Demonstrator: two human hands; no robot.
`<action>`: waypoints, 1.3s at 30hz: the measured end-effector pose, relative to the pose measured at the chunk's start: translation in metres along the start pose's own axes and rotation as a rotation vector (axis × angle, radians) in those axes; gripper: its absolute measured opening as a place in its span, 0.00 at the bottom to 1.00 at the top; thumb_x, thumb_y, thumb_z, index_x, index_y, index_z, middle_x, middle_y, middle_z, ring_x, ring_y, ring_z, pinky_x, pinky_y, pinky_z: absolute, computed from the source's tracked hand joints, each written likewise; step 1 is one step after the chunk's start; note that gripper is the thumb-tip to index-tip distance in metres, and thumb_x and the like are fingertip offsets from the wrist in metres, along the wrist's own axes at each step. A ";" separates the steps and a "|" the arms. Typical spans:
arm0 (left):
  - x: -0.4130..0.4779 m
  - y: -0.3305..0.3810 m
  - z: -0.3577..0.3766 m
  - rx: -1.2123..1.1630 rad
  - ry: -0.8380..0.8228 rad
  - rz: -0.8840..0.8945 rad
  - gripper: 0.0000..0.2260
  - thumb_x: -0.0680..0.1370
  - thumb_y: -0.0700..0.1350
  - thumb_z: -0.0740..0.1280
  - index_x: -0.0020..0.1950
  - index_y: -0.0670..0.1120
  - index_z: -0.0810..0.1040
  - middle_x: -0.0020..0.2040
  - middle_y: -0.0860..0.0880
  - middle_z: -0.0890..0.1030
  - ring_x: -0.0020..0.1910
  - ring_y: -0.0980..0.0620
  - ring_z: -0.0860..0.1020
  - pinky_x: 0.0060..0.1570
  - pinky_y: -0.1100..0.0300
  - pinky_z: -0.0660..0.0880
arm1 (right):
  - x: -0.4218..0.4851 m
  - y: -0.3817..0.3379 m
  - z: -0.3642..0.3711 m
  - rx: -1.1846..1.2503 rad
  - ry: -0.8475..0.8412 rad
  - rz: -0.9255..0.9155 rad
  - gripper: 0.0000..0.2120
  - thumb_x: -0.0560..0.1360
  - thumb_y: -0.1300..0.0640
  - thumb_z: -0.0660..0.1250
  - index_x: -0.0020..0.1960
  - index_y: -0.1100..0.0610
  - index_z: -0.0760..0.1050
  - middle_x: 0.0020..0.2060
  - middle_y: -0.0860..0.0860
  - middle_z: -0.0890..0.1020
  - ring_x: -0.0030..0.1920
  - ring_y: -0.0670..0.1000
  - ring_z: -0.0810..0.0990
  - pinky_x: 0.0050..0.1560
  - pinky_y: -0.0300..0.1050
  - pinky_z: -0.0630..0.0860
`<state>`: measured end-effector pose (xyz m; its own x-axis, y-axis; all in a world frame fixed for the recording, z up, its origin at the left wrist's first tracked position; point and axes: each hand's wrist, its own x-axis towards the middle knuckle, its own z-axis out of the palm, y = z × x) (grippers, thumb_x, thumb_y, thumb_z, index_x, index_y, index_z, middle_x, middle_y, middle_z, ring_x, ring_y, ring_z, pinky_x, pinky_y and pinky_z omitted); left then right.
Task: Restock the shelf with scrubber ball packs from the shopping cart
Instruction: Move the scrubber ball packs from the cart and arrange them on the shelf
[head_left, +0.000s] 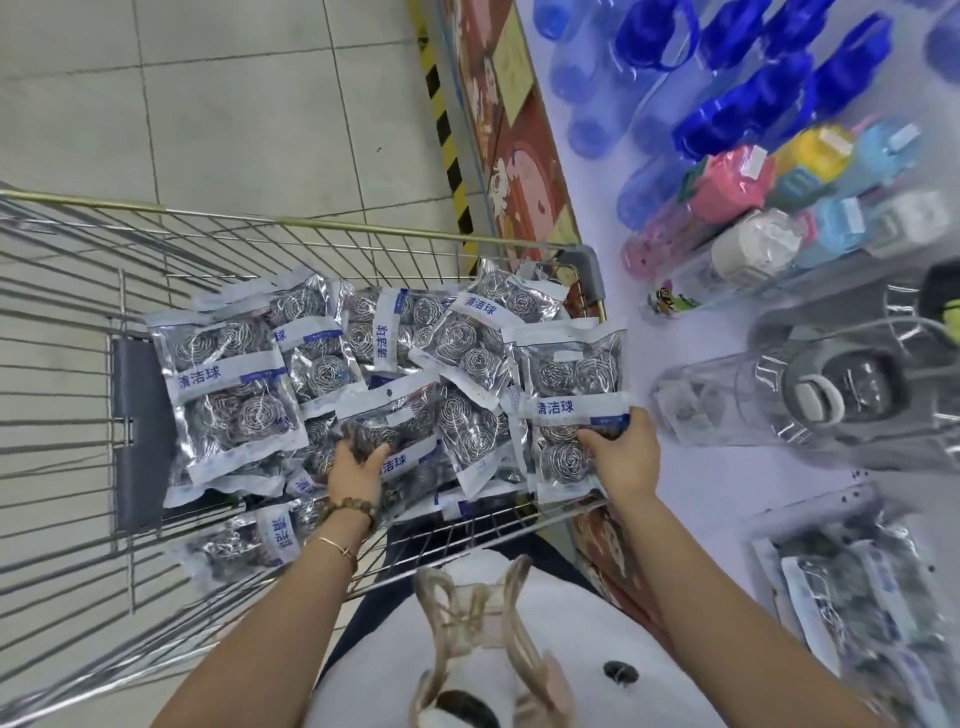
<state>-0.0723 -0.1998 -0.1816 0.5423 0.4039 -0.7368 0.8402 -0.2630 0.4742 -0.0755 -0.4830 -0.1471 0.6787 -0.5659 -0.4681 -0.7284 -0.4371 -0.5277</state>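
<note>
A wire shopping cart (311, 226) holds several clear packs of steel scrubber balls with white and blue labels. My left hand (358, 465) grips one pack (395, 415) in the middle of the pile, fingers curled over its lower edge. My right hand (626, 447) grips another pack (569, 374) at the cart's right side, near the rim. On the white shelf (727, 483) to the right, a few scrubber packs (852, 587) lie at the lower right.
Blue bottles (727, 78) and coloured cups (737, 182) fill the far shelf. Clear plastic bottles with grey lids (810, 400) lie beside the cart's right rim. Tiled floor (208, 104) lies beyond the cart. A yellow-black striped strip (447, 135) runs along the shelf base.
</note>
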 end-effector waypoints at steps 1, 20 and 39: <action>-0.004 0.004 -0.004 -0.025 0.011 0.040 0.19 0.77 0.45 0.64 0.66 0.40 0.67 0.58 0.43 0.76 0.57 0.42 0.75 0.55 0.51 0.71 | -0.004 -0.002 -0.001 0.015 0.005 -0.007 0.21 0.67 0.56 0.75 0.55 0.58 0.70 0.49 0.53 0.78 0.44 0.52 0.76 0.43 0.41 0.67; -0.061 0.128 -0.008 0.091 -0.216 0.667 0.25 0.80 0.48 0.58 0.74 0.44 0.53 0.73 0.46 0.60 0.64 0.57 0.61 0.57 0.63 0.60 | -0.087 -0.009 -0.037 0.335 0.256 -0.064 0.17 0.72 0.58 0.72 0.58 0.49 0.73 0.45 0.42 0.78 0.47 0.43 0.76 0.47 0.33 0.69; -0.213 0.070 0.117 0.488 -0.634 0.980 0.28 0.79 0.51 0.59 0.75 0.44 0.53 0.57 0.49 0.73 0.41 0.58 0.72 0.40 0.64 0.71 | -0.212 0.160 -0.100 0.476 0.662 0.179 0.19 0.74 0.54 0.69 0.64 0.53 0.74 0.51 0.47 0.81 0.52 0.47 0.78 0.51 0.42 0.72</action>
<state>-0.1298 -0.4069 -0.0479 0.7252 -0.5970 -0.3430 -0.0736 -0.5626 0.8235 -0.3454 -0.5030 -0.0610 0.2524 -0.9577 -0.1381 -0.6013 -0.0434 -0.7978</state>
